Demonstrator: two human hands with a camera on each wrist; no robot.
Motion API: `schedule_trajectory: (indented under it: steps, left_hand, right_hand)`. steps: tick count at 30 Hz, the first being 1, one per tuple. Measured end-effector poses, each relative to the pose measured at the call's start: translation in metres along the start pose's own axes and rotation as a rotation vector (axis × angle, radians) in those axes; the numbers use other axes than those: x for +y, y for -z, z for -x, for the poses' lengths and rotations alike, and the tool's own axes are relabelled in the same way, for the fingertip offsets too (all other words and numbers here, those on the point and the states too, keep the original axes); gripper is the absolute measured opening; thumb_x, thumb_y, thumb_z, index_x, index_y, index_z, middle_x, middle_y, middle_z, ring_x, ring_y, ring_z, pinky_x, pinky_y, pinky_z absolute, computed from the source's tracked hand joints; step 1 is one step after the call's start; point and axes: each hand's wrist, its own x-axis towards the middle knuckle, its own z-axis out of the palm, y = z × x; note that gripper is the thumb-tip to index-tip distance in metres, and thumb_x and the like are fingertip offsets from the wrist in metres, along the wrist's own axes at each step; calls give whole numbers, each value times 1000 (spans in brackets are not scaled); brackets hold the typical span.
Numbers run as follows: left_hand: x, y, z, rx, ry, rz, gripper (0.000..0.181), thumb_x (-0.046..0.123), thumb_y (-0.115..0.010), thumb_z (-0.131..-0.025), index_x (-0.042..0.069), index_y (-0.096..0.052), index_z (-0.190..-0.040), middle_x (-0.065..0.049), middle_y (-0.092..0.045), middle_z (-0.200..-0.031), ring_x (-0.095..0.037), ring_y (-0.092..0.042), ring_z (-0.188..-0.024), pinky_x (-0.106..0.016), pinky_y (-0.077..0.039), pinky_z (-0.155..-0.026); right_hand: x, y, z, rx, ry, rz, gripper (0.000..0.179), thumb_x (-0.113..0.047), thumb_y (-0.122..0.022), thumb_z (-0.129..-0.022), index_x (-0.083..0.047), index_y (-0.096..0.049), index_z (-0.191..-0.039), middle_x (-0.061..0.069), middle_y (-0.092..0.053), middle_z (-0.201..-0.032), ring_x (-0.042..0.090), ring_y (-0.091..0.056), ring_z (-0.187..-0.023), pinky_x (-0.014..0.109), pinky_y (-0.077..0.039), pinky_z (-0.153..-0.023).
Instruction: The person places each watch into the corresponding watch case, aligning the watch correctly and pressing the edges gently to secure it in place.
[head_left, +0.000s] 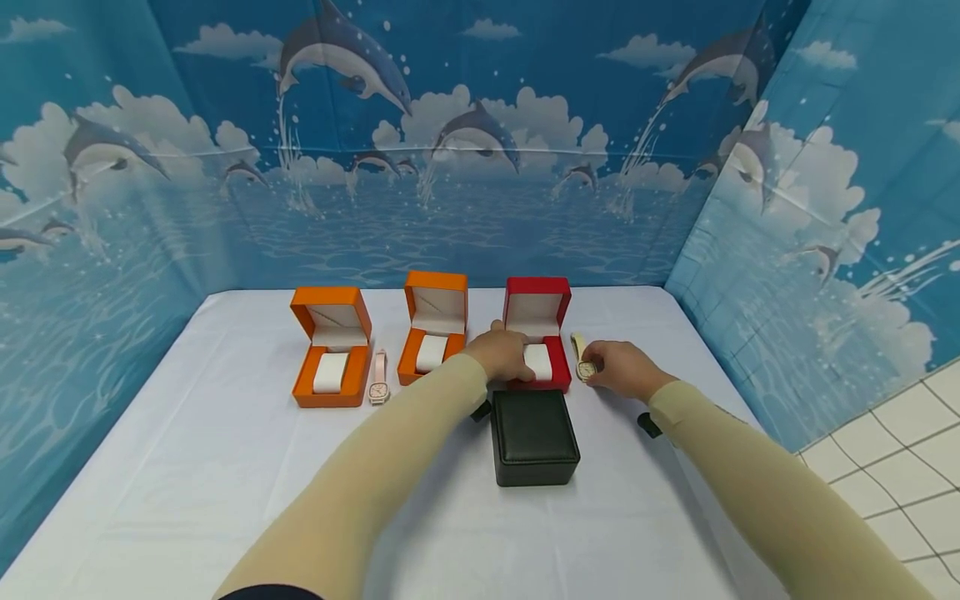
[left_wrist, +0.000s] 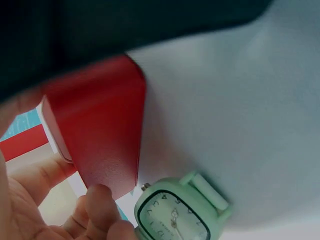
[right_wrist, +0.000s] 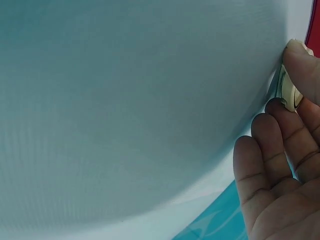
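1. From the head view, with 12 o'clock pointing away from the person, the left hand (head_left: 497, 353) reaches the 9 o'clock side of the red watch box (head_left: 557, 365); its fingers are curled narrowly round that side wall.
2. The red watch box has its lid raised and a white cushion (head_left: 537, 362) seated inside.
3. At its 3 o'clock, just beside it on the desk (head_left: 645, 517), lies the yellow watch (head_left: 586, 369), dial toward 6 o'clock, strap trailing toward 12.
4. The right hand (head_left: 626, 368) holds this watch by its case, pinched between thumb and fingers.
5. At the red box's 6 o'clock sits a closed black watch box (head_left: 535, 432).
6. A mint-green watch (left_wrist: 174, 216) lies near the left hand's fingers; whether they touch is unclear.
7. At 9 o'clock stands an orange watch box (head_left: 409, 357), lid raised, with a second orange box (head_left: 303, 387) beyond.
8. A pink watch (head_left: 378, 390) lies at that second box's 3 o'clock.
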Motion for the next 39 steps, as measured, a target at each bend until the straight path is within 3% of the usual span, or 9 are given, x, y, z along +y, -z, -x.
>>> schedule_trajectory:
  steps: [15, 27, 39]
  left_hand:
    - [1, -6, -1, 12, 27, -10, 60, 44, -79, -90, 21, -63, -144, -7, -52, -128, -19, -46, -118, -33, -59, -85]
    - [2, -2, -2, -4, 29, -10, 64, 45, -80, -90, 20, -60, -146, -9, -51, -129, -20, -48, -117, -35, -60, -86]
    - [2, 0, -7, -19, 1, -85, 57, 47, -76, -92, 20, -67, -141, -9, -55, -126, -20, -47, -115, -34, -59, -85]
  right_hand:
    - [-2, -1, 0, -14, -19, -4, 46, -17, -85, -88, -4, -66, -128, 14, -70, -116, 29, -62, -106, 48, -58, -101]
    - [-3, 2, 2, -12, -10, 13, 45, -16, -86, -88, -4, -66, -127, 13, -70, -114, 29, -62, -104, 48, -58, -100]
    - [-2, 0, 1, -3, -5, 10, 44, -16, -86, -88, -4, -66, -126, 13, -70, -114, 28, -62, -103, 47, -58, -99]
